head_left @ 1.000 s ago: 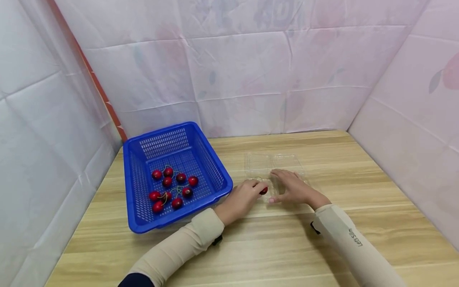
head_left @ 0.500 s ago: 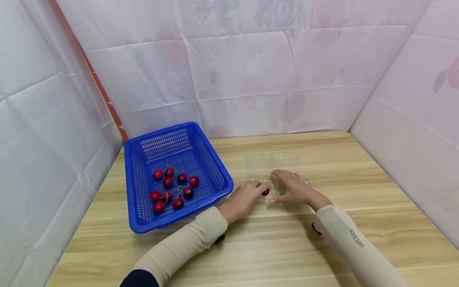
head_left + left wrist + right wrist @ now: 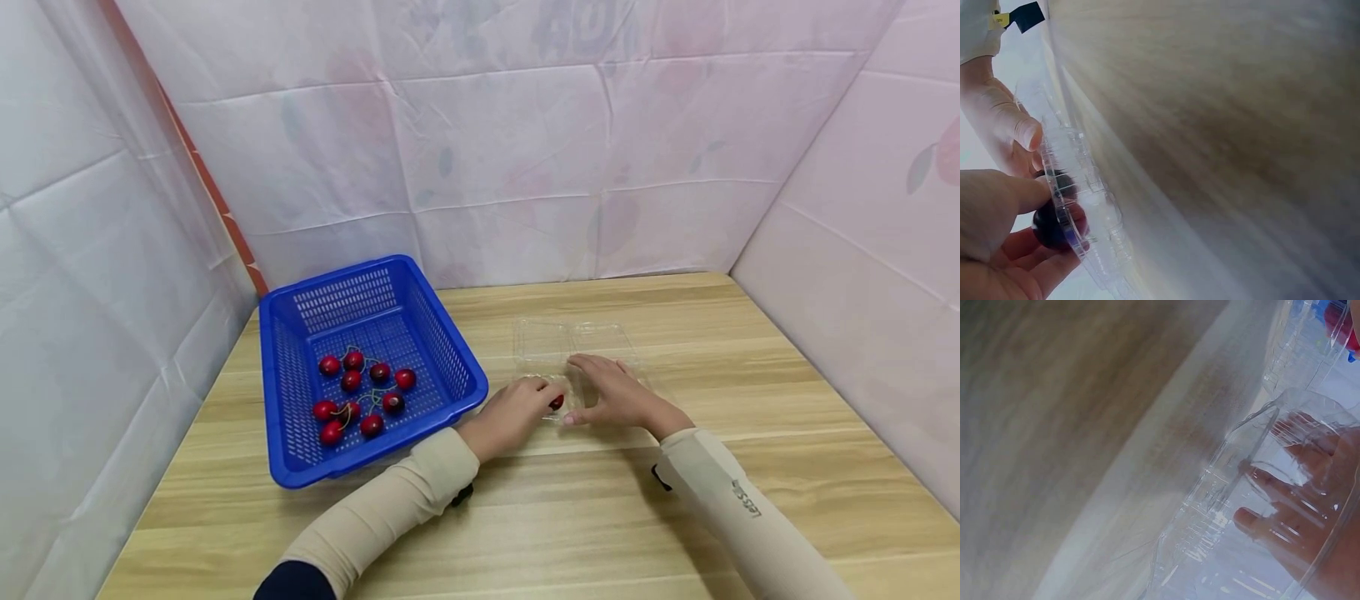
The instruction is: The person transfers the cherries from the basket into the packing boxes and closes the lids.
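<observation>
In the head view my left hand [image 3: 512, 415] pinches a dark red cherry [image 3: 557, 402] over the front left part of a clear plastic clamshell box [image 3: 543, 340]. The left wrist view shows the cherry [image 3: 1049, 228] between thumb and fingers, against the box wall [image 3: 1088, 181]; a second dark round shape beside it is partly covered. My right hand [image 3: 618, 396] lies over the right part of the box, thumb towards the front and fingers apart. Through the plastic in the right wrist view, the fingers [image 3: 1272, 528] look fairly straight and spread.
A blue plastic basket [image 3: 465, 392] stands to the left with several stemmed cherries [image 3: 351, 381] on its floor. Its right front corner is close to my left hand. The wood-grain table [image 3: 600, 517] is bounded by pale printed cloth walls [image 3: 495, 167] at the back and sides.
My left hand and the cherry have shifted very slightly right within the box and are nearly still now. The right hand, the box and the basket stay in place.
</observation>
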`<state>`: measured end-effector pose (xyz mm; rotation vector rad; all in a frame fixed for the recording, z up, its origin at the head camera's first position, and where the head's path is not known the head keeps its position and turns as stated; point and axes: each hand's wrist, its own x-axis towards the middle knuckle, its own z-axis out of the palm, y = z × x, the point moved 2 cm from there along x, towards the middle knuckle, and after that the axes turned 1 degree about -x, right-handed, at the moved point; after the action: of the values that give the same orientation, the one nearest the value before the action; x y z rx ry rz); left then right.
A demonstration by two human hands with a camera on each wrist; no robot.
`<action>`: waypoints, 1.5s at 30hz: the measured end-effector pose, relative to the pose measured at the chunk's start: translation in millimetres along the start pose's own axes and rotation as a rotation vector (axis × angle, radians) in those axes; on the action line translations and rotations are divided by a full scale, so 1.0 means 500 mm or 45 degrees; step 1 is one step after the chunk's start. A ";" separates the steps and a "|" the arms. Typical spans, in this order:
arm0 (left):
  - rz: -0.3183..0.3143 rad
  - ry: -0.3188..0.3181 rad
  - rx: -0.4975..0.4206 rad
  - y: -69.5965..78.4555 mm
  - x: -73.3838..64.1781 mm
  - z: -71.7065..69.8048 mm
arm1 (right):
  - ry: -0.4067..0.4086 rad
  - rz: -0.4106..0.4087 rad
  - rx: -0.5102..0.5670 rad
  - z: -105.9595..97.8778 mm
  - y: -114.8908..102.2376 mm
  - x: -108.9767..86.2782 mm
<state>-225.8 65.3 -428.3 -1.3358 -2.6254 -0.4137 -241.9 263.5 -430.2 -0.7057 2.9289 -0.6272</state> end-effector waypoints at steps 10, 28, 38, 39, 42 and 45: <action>-0.021 -0.117 0.092 0.002 -0.001 0.002 | -0.006 0.006 0.001 0.000 -0.005 0.000; -0.009 -0.147 0.032 0.007 -0.005 0.000 | -0.106 -0.067 -0.073 -0.016 -0.009 -0.007; 0.023 -0.130 0.003 0.007 -0.001 -0.001 | -0.134 -0.038 -0.095 -0.031 -0.015 -0.004; 0.034 -0.121 0.002 0.007 0.000 -0.001 | -0.140 -0.033 -0.096 -0.032 -0.015 -0.003; 0.067 -0.096 -0.001 0.009 0.000 -0.003 | -0.146 -0.030 -0.108 -0.031 -0.016 -0.002; 0.071 -0.095 0.012 0.011 -0.002 -0.008 | -0.147 -0.029 -0.112 -0.030 -0.015 0.000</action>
<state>-220.6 66.6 -424.0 -1.4441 -2.6386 -0.3496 -240.9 263.0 -413.3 -0.7577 2.8602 -0.4462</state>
